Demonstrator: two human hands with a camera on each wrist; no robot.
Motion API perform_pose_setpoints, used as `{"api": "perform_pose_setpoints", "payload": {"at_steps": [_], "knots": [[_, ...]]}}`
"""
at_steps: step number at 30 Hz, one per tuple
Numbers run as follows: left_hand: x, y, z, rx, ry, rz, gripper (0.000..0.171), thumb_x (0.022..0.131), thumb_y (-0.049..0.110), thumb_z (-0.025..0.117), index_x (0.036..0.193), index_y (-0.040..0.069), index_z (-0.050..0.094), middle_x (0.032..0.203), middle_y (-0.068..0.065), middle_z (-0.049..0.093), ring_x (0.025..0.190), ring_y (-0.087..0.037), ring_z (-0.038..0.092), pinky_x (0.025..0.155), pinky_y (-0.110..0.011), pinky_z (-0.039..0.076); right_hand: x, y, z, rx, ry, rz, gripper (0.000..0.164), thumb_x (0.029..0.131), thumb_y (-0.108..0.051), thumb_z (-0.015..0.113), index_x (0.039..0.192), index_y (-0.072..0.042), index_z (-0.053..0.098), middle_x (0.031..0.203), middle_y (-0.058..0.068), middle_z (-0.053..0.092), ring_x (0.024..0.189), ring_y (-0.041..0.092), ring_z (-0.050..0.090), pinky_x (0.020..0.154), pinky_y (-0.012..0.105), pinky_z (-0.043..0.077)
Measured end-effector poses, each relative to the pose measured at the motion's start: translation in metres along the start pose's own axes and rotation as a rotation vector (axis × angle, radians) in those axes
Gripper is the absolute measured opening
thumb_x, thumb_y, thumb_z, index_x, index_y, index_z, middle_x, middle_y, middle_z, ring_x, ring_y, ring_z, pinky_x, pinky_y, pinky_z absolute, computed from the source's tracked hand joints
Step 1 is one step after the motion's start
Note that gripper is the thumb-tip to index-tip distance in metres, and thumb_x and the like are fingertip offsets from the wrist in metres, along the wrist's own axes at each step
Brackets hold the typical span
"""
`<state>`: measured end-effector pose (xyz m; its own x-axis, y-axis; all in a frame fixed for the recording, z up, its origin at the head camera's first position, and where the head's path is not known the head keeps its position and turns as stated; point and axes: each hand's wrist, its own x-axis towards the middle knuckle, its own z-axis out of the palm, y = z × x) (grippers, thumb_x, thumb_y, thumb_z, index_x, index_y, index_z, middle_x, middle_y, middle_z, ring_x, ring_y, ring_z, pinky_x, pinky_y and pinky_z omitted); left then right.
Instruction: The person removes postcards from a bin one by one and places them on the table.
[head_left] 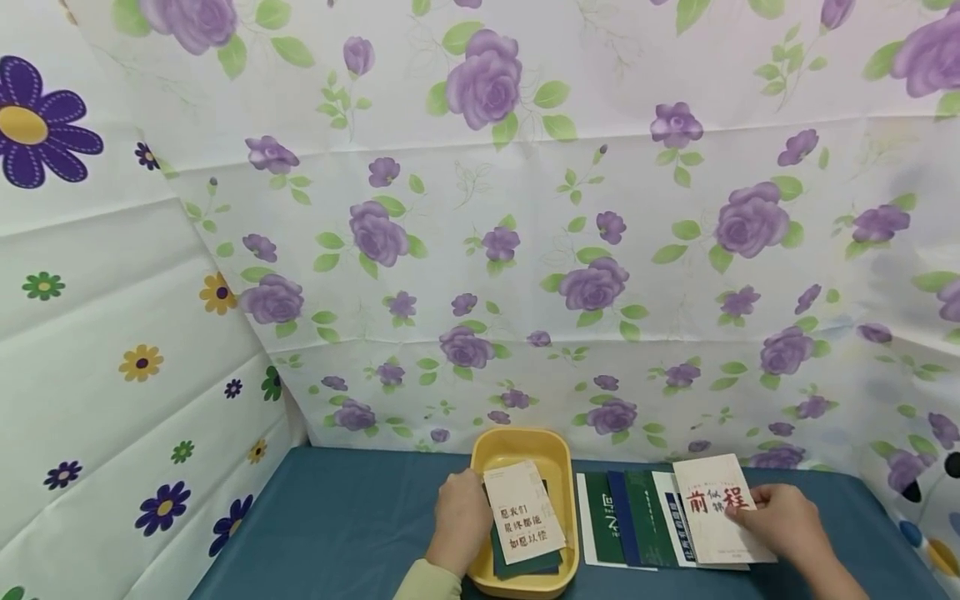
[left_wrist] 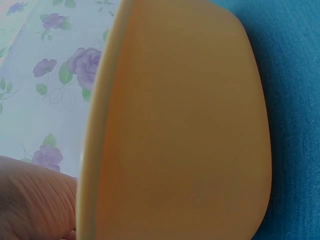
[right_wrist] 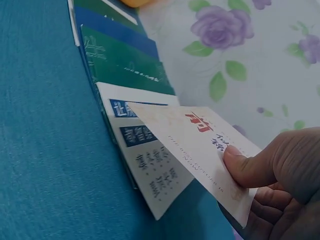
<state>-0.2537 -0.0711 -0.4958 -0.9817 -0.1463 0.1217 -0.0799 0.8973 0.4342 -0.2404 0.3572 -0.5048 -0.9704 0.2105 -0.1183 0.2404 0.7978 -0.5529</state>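
Observation:
My right hand (head_left: 787, 518) pinches a cream card (head_left: 720, 510) with red and black Chinese characters, thumb across its face. In the head view this card overlaps the right end of a row of cards. The right wrist view shows it tilted, raised over a white card (right_wrist: 150, 165) with blue blocks. My left hand (head_left: 459, 515) grips the left rim of a yellow plastic basin (head_left: 521, 438); in the left wrist view the basin's outer wall (left_wrist: 185, 125) fills the middle. Inside the basin lies a cream card (head_left: 522, 512) with dark lettering, on top of dark green cards (head_left: 528, 568).
Between the basin and my right hand, overlapping cards lie in a row, among them a green card (head_left: 603, 517) and a dark blue one (head_left: 622, 517). A blue-green cloth (head_left: 337, 525) covers the table. Flower-printed sheeting (head_left: 525, 275) rises behind and at the sides.

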Motion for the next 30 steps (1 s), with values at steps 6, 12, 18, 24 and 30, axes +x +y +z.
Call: {"api": "perform_pose_setpoints", "payload": {"at_steps": [6, 12, 18, 24, 30], "knots": [[0.001, -0.001, 0.0, -0.012, 0.0, 0.003, 0.011, 0.077, -0.001, 0.068, 0.078, 0.005, 0.059, 0.066, -0.008, 0.054, 0.057, -0.021, 0.058, 0.045, -0.032, 0.046, 0.005, 0.003, 0.009, 0.016, -0.05, 0.032, 0.062, 0.069, -0.046, 0.077, 0.095, 0.008, 0.061, 0.075, 0.004, 0.059, 0.065, 0.017, 0.054, 0.056, 0.034, 0.045], [0.001, -0.002, 0.001, -0.022, -0.01, -0.002, 0.008, 0.079, 0.0, 0.066, 0.079, 0.006, 0.06, 0.066, -0.007, 0.054, 0.057, -0.02, 0.057, 0.045, -0.032, 0.045, 0.008, 0.009, 0.016, -0.022, -0.048, 0.006, 0.061, 0.068, -0.047, 0.077, 0.093, 0.007, 0.062, 0.075, 0.002, 0.058, 0.066, 0.018, 0.053, 0.057, 0.036, 0.044], [0.001, -0.001, 0.0, -0.023, -0.023, -0.016, 0.012, 0.075, -0.002, 0.068, 0.079, 0.006, 0.06, 0.067, -0.007, 0.054, 0.057, -0.02, 0.057, 0.045, -0.032, 0.046, 0.008, 0.006, 0.021, -0.073, -0.015, 0.014, 0.061, 0.068, -0.045, 0.077, 0.093, 0.009, 0.061, 0.074, 0.004, 0.058, 0.066, 0.019, 0.053, 0.059, 0.038, 0.043], [0.0, -0.001, 0.0, -0.009, -0.023, -0.013, 0.012, 0.075, -0.001, 0.069, 0.079, 0.005, 0.06, 0.066, -0.008, 0.054, 0.056, -0.021, 0.057, 0.045, -0.032, 0.046, 0.009, 0.003, 0.031, -0.098, -0.002, 0.086, 0.061, 0.068, -0.04, 0.078, 0.096, 0.011, 0.059, 0.077, 0.01, 0.059, 0.071, 0.024, 0.055, 0.062, 0.042, 0.044], [0.0, 0.0, 0.0, 0.001, -0.03, -0.02, 0.012, 0.075, -0.002, 0.069, 0.081, 0.004, 0.061, 0.067, -0.008, 0.054, 0.057, -0.02, 0.057, 0.046, -0.031, 0.046, 0.012, 0.001, 0.041, -0.146, 0.054, 0.138, 0.063, 0.066, -0.037, 0.08, 0.099, 0.012, 0.058, 0.081, 0.017, 0.059, 0.074, 0.029, 0.056, 0.065, 0.045, 0.044]]}}
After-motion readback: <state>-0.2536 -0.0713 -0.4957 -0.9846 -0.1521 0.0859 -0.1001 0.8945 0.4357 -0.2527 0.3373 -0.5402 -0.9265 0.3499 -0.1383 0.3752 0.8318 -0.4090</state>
